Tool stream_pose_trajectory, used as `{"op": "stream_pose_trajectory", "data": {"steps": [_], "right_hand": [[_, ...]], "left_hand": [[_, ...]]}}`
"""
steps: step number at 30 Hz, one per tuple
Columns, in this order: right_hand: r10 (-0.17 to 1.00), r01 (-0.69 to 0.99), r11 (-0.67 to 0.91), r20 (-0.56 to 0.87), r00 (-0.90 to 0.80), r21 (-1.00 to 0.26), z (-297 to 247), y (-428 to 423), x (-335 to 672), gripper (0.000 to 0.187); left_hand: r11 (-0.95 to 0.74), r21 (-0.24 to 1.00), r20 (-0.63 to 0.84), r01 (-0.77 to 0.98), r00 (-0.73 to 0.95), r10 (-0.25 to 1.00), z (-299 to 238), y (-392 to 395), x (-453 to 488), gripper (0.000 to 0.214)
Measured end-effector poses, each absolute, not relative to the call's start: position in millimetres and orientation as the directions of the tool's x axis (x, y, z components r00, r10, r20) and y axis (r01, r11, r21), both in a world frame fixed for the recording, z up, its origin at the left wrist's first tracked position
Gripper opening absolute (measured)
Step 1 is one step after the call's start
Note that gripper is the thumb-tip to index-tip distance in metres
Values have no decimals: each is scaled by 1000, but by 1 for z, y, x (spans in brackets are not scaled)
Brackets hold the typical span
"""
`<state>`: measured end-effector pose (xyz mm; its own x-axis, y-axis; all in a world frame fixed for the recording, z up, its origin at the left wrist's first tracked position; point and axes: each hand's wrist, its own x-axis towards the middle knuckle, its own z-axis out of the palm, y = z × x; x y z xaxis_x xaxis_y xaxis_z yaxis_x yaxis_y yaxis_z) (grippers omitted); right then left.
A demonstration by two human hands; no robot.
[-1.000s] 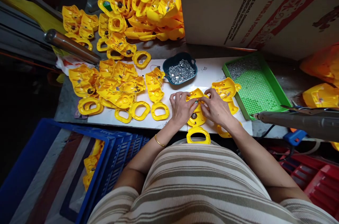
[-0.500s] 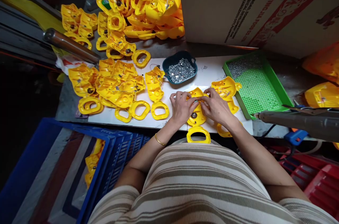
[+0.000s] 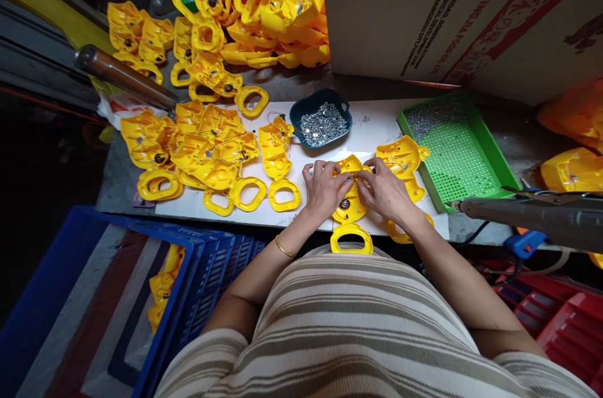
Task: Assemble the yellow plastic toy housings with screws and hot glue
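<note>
A yellow plastic shell with a loop handle [image 3: 351, 231] lies on the white board [image 3: 377, 128] right in front of me. My left hand [image 3: 324, 189] rests on its left side with the fingers curled over the top. My right hand [image 3: 384, 191] grips its right side, fingertips pinched at the middle of the shell next to the left thumb. A second yellow shell [image 3: 400, 156] lies just right of my right hand. A dark blue bowl of small silver screws [image 3: 321, 120] sits behind my hands.
Several yellow shells [image 3: 207, 147] lie in rows to the left, with a big heap [image 3: 264, 2] behind. A green tray with screws [image 3: 450, 147] is at right, a cardboard box [image 3: 461, 15] behind it. An electric screwdriver [image 3: 532, 216] hangs at right. A blue crate [image 3: 198, 272] stands lower left, a red crate [image 3: 570, 322] lower right.
</note>
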<state>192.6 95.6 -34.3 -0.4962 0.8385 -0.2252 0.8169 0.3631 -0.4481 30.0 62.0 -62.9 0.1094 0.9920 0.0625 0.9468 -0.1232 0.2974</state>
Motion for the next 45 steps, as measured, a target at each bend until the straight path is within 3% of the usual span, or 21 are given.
{"op": "stream_pose_trajectory", "data": {"steps": [2, 5, 8, 11, 14, 17, 20, 23, 27, 32, 37, 45], "right_hand": [[871, 793, 366, -121, -476, -486, -28, 90, 198, 33], [917, 699, 393, 199, -345, -598, -20, 70, 220, 26], [863, 660, 385, 506, -9, -645, -21, 38, 256, 17], [676, 685, 255, 632, 378, -683, -30, 7, 286, 21], [571, 635, 165, 598, 562, -755, -37, -7, 303, 17], [657, 583, 86, 486, 576, -808, -37, 2, 314, 43], [849, 507, 98, 338, 406, -856, -32, 27, 323, 43], [942, 411, 146, 254, 221, -900, -24, 55, 326, 31], [928, 264, 232, 295, 228, -936, -18, 87, 322, 40], [897, 336, 242, 342, 281, -910, -23, 114, 313, 53], [842, 341, 232, 363, 398, -911, -35, 125, 302, 48], [851, 236, 298, 370, 373, -925, -46, 135, 295, 49]], "left_hand": [[-132, 288, 73, 948, 116, 991, -63, 62, 29, 17], [-146, 291, 79, 945, 128, 989, -63, 63, 28, 18], [-158, 299, 87, 941, 138, 987, -63, 64, 26, 16], [-164, 282, 113, 945, 137, 984, -65, 65, 24, 15], [-177, 262, 136, 949, 145, 980, -67, 67, 23, 17], [-181, 271, 139, 945, 148, 979, -67, 69, 23, 18], [-188, 275, 142, 943, 153, 978, -66, 69, 24, 18], [-197, 241, 159, 950, 161, 974, -65, 68, 25, 19], [-201, 214, 165, 956, 167, 972, -66, 66, 27, 20], [-204, 226, 161, 952, 170, 972, -67, 65, 28, 19], [-219, 211, 176, 953, 183, 967, -69, 65, 27, 19], [-221, 225, 165, 949, 186, 969, -70, 66, 25, 19]]}}
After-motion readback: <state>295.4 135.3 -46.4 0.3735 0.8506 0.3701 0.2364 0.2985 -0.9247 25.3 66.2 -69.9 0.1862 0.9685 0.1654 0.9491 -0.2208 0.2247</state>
